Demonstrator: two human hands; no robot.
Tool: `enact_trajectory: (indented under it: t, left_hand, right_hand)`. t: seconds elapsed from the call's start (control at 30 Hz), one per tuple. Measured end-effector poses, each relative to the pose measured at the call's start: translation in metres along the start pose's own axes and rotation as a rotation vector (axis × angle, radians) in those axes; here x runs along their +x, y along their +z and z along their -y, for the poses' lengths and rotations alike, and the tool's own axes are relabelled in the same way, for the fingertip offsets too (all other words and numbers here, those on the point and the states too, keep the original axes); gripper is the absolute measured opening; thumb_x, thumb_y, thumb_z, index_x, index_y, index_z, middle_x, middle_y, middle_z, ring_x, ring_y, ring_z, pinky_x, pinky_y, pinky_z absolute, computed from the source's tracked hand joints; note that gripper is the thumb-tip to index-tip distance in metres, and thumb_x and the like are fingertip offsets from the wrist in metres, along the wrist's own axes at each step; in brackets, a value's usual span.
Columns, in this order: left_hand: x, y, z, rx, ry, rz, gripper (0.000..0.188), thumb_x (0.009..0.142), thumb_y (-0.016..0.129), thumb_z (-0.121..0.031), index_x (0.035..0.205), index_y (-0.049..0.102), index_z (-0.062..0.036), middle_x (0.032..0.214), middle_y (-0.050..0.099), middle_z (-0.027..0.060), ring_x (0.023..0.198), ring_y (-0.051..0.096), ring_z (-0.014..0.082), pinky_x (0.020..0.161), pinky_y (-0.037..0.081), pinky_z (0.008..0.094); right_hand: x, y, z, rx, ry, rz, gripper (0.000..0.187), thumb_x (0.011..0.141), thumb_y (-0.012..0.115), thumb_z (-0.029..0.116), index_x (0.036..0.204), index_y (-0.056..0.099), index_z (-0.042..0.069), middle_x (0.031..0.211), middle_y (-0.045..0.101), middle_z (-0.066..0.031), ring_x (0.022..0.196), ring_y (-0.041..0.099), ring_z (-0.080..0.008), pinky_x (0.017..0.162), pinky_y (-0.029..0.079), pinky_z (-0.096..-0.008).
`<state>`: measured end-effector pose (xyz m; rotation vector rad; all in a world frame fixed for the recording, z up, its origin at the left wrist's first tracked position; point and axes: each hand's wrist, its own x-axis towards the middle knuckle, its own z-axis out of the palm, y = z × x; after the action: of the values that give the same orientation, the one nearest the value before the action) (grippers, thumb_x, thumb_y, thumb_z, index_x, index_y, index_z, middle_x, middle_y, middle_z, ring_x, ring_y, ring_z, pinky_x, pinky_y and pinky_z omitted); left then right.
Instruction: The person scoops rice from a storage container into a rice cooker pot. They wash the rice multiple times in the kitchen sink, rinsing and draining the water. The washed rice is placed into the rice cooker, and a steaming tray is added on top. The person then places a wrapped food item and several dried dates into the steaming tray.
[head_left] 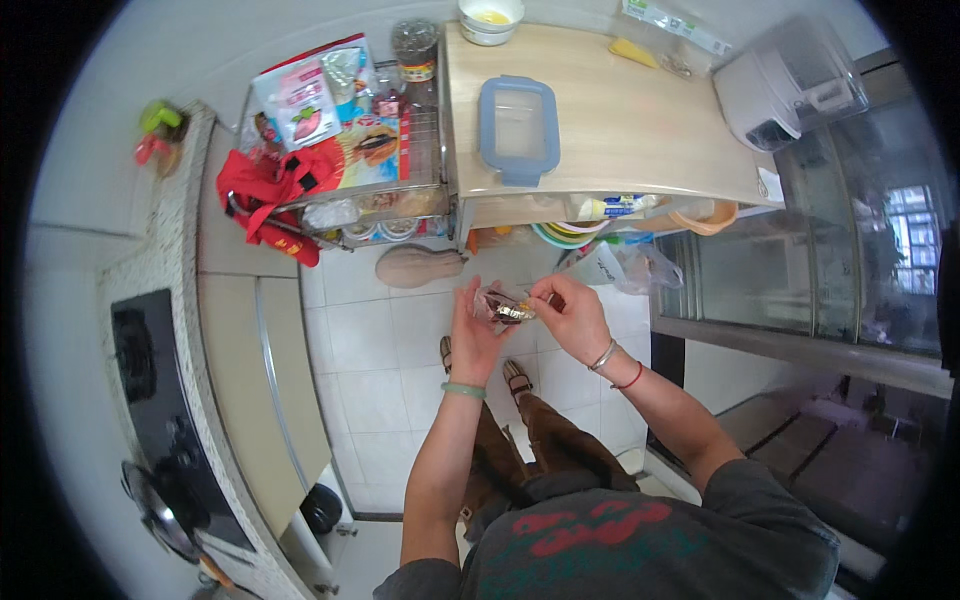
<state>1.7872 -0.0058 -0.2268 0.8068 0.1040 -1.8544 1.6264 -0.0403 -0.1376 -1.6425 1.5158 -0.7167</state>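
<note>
A small crinkled packet (507, 310), part see-through with dark contents and part shiny silver foil, is held in the air before my body. Around its left side, the fingers and palm of my left hand (477, 335) support it; a green bangle circles that wrist. From the other side, my right hand (572, 318) pinches the packet's right edge between thumb and fingers. A silver bracelet and a red cord are on the right wrist. Exactly what the packet contains is too small to make out.
A wooden table (640, 140) ahead bears a blue-rimmed rectangular container (519, 130), stacked bowls (490, 30) and a white appliance (765, 100). To its left stands a wire rack (425, 150) with packages and a red bag (250, 190). The stove (165, 400) is at left.
</note>
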Motion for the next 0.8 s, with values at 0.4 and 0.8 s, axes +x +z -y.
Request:
enact_trajectory:
  t: [0.4,0.8]
  left_hand:
    - [-0.156,0.011,0.019,-0.069,0.332,-0.071,0.056,0.098,0.046,-0.055,0.140,0.041,-0.0184,0.128,0.053,0.0071,0.114,0.053,0.0235,0.099,0.044,0.0565]
    - [-0.323,-0.040,0.023,-0.174,0.687,-0.384,0.036,0.095,0.055,-0.050,0.112,0.051,-0.0182,0.107,0.059,0.0010,0.102,0.057,0.0168,0.091,0.049,0.0541]
  right_hand:
    - [-0.065,-0.018,0.091,0.081,-0.255,0.440,0.016,0.086,0.065,0.011,0.099,0.059,0.004,0.086,0.069,-0.0095,0.065,0.067,-0.0206,0.058,0.052,-0.0325]
    - [-0.164,0.066,0.159,0.077,-0.604,0.741,0.026,0.080,0.072,0.011,0.104,0.060,0.009,0.085,0.068,-0.0046,0.058,0.059,-0.0152,0.054,0.047,-0.0309]
